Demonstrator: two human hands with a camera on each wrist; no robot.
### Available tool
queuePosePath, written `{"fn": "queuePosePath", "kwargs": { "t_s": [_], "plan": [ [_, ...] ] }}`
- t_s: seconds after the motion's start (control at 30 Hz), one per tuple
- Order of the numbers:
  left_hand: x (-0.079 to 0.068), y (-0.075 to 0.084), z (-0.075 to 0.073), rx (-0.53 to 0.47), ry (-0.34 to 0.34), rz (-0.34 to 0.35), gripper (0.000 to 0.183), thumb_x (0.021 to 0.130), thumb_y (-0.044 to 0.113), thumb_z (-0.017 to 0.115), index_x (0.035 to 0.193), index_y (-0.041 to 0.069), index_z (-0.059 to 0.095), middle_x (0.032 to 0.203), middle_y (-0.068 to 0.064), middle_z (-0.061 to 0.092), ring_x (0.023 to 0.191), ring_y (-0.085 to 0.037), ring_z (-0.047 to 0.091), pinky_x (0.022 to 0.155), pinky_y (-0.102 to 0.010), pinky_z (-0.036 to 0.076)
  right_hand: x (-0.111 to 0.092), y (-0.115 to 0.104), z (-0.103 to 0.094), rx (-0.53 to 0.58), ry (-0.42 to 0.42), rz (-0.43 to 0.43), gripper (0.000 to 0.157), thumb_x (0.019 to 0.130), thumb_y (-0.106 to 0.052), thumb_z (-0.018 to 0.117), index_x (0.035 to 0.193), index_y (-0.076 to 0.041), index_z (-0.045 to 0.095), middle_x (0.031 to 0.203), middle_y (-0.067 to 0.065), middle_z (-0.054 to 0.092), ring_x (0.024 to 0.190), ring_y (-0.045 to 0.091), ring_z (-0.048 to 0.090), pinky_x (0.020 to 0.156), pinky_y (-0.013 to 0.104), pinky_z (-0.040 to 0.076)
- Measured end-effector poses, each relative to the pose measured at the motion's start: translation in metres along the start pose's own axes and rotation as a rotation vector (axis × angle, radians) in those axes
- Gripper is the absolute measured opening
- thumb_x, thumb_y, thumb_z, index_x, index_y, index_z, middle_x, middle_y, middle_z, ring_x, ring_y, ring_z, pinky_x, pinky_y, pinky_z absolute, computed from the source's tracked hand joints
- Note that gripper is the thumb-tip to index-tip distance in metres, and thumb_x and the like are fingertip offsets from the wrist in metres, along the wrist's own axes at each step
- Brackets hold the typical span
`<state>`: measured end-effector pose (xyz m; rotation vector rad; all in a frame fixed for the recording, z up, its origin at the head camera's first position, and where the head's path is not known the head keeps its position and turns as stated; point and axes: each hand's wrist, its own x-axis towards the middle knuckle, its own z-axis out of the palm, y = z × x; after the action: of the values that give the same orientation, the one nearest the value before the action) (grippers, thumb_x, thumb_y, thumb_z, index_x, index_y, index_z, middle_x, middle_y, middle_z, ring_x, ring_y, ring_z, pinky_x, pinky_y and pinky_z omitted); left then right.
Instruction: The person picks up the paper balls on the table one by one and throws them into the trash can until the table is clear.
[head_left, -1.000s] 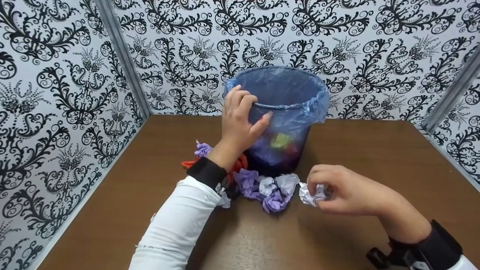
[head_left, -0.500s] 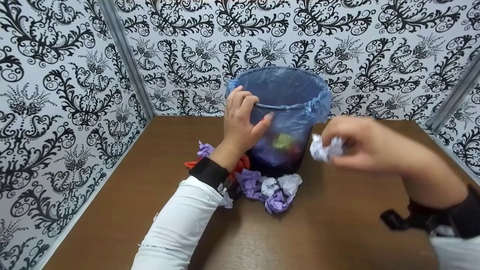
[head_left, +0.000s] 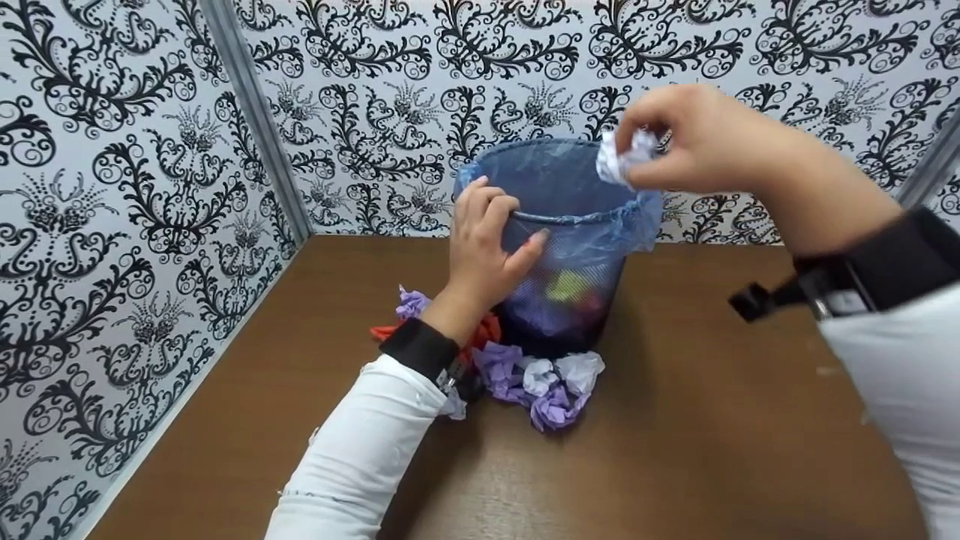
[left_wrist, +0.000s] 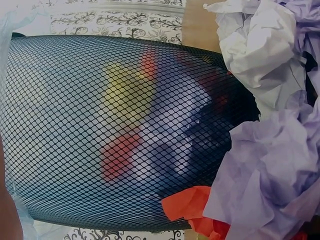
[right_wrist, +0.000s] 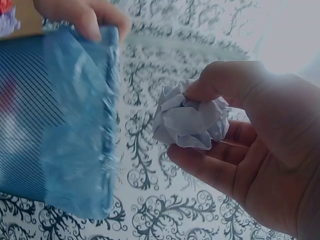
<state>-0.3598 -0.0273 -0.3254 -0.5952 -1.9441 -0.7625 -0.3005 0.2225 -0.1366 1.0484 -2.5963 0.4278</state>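
Note:
A dark mesh wastebasket (head_left: 570,262) stands on the table, lined with a blue plastic bag (head_left: 592,240) folded over its rim. Yellow, red and pale paper shows through the mesh in the left wrist view. My left hand (head_left: 484,232) grips the near left of the rim, fingers over the edge and thumb outside. Raised at the right side of the rim, my right hand (head_left: 697,142) pinches a crumpled white paper ball (right_wrist: 190,117) between thumb and fingers. In the right wrist view the ball is apart from the bag.
Crumpled purple paper (head_left: 555,409), white paper (head_left: 581,371) and red paper (head_left: 487,330) lie along the basket's front and left foot. Another purple piece (head_left: 411,301) is farther left. Patterned walls (head_left: 375,135) close off the brown table (head_left: 675,450) behind and at the sides.
My right hand has lifted the white paper ball from the table, up beside the basket to rim height. The left hand keeps its grip on the rim.

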Motion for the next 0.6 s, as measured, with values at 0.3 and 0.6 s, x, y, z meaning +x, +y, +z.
{"fn": "queuePosePath", "kwargs": {
  "t_s": [0.3, 0.6],
  "plan": [
    [-0.002, -0.001, 0.002, -0.002, 0.011, 0.003, 0.045, 0.086, 0.052, 0.062, 0.108, 0.013, 0.061, 0.123, -0.009, 0.058, 0.144, -0.034, 0.041, 0.127, -0.050, 0.025, 0.033, 0.013, 0.008, -0.025, -0.068, 0.150, 0.017, 0.086, -0.013, 0.069, 0.103, -0.012, 0.066, 0.103, 0.006, 0.056, 0.075, 0.019, 0.053, 0.057, 0.026, 0.050],
    [-0.001, 0.000, 0.001, 0.005, 0.003, -0.003, 0.046, 0.086, 0.054, 0.060, 0.109, 0.014, 0.060, 0.124, -0.008, 0.057, 0.145, -0.033, 0.040, 0.127, -0.052, 0.024, 0.039, 0.028, 0.022, 0.018, -0.091, 0.197, 0.022, 0.088, -0.017, 0.071, 0.108, -0.009, 0.067, 0.117, 0.013, 0.057, 0.089, 0.024, 0.060, 0.067, 0.026, 0.058]
  ]
}}
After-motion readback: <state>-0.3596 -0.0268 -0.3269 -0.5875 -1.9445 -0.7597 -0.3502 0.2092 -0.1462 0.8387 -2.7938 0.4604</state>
